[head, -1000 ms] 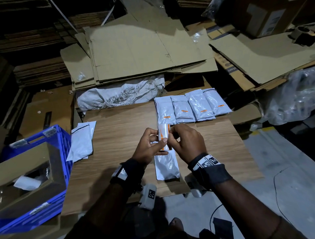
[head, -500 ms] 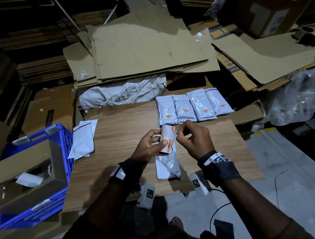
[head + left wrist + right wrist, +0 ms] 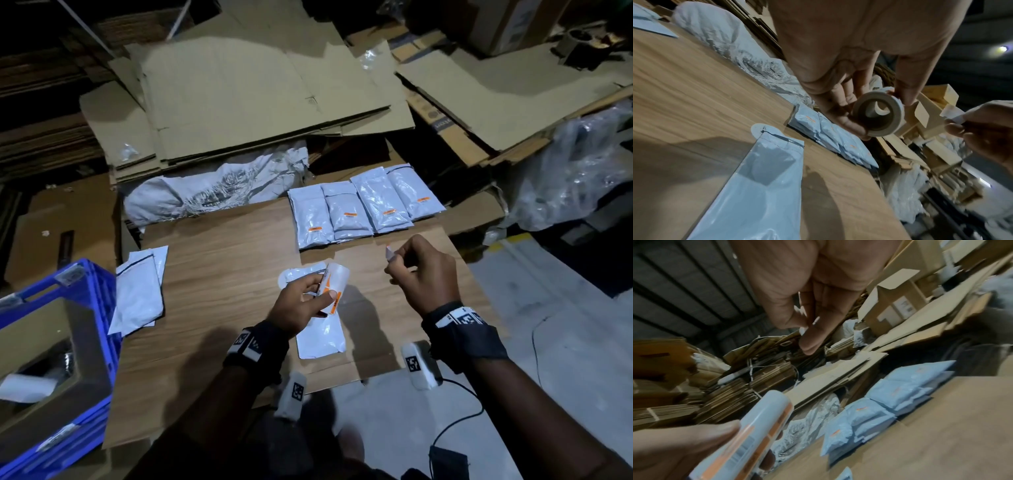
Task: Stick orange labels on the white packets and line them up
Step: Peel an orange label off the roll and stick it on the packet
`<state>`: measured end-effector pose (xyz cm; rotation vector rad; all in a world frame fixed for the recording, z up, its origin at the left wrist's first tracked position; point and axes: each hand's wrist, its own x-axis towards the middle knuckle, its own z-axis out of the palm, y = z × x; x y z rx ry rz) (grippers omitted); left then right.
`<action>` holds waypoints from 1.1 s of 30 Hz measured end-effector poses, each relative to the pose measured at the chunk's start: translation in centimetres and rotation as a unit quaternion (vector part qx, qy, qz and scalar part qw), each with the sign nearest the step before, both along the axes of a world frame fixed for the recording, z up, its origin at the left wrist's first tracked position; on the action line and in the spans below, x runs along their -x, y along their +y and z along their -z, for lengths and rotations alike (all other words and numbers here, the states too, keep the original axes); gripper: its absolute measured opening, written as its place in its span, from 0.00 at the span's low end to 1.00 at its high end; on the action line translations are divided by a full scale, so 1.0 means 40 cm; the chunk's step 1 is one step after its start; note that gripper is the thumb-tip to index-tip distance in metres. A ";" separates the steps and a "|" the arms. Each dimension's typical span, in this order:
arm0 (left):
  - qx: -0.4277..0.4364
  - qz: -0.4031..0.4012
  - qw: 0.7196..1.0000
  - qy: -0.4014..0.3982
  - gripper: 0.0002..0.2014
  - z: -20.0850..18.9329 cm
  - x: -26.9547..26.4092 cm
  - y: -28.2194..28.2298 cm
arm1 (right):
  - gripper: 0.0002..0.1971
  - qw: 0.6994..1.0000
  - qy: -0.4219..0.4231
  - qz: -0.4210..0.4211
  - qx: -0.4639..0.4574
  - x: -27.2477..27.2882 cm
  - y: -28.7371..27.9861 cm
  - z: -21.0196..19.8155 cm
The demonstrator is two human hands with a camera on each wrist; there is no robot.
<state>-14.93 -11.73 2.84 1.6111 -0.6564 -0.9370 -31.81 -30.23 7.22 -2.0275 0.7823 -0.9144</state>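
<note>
since a moment ago the right hand [image 3: 423,274] pulled away rightward, its grip pinching a peeled label [image 3: 389,252]. unlabelled packet [image 3: 320,337] lies on the counter [image 3: 219,274] beneath the left hand [image 3: 301,305], whose grip clamps the label roll [image 3: 334,286].

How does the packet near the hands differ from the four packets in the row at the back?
The near packet bears no visible orange label; each of the row packets carries one. The near packet lies alone, partly under the left hand; the row packets sit side by side, edges overlapping. All are white and lie flat on the board.
</note>
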 end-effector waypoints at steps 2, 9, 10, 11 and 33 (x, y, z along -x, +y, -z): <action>-0.040 0.021 0.998 -0.037 0.22 0.029 0.009 -0.045 | 0.12 0.999 0.011 0.020 -0.024 0.041 -0.017 0.023; -0.157 0.133 0.955 -0.211 0.22 0.086 0.055 -0.253 | 0.11 0.993 0.041 0.085 -0.069 0.162 -0.077 0.110; -0.168 0.142 0.948 -0.232 0.22 0.096 0.062 -0.284 | 0.10 0.992 0.042 0.091 -0.076 0.175 -0.084 0.121; -0.182 0.152 0.939 -0.251 0.23 0.107 0.069 -0.316 | 0.09 0.991 0.041 0.096 -0.081 0.188 -0.091 0.132; -0.240 0.248 0.827 -0.443 0.21 0.201 0.154 -0.495 | 0.10 0.988 0.004 0.082 -0.128 0.207 -0.104 0.200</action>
